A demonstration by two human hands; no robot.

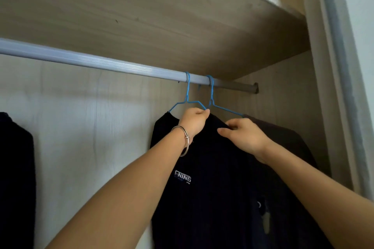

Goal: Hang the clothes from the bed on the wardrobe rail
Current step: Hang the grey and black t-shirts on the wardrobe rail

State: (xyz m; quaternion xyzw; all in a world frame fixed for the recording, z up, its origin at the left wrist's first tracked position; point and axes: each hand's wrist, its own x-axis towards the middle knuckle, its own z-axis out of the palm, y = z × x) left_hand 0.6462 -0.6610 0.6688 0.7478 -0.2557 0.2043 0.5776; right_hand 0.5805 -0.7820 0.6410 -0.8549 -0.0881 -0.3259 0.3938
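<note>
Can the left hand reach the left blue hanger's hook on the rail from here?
Likely yes. The left hand holds the dark shirt just below that hanger, and nothing blocks the way up to its hook on the rail.

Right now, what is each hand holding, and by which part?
Both hold the dark shirt. The left hand grips the top of its neckline, and the right hand pinches the fabric at the shoulder beside it.

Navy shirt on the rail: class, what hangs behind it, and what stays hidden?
Behind the navy shirt a brown garment hangs on a second blue hanger. Only its shoulder shows; the shirt and the right hand cover the rest.
</note>
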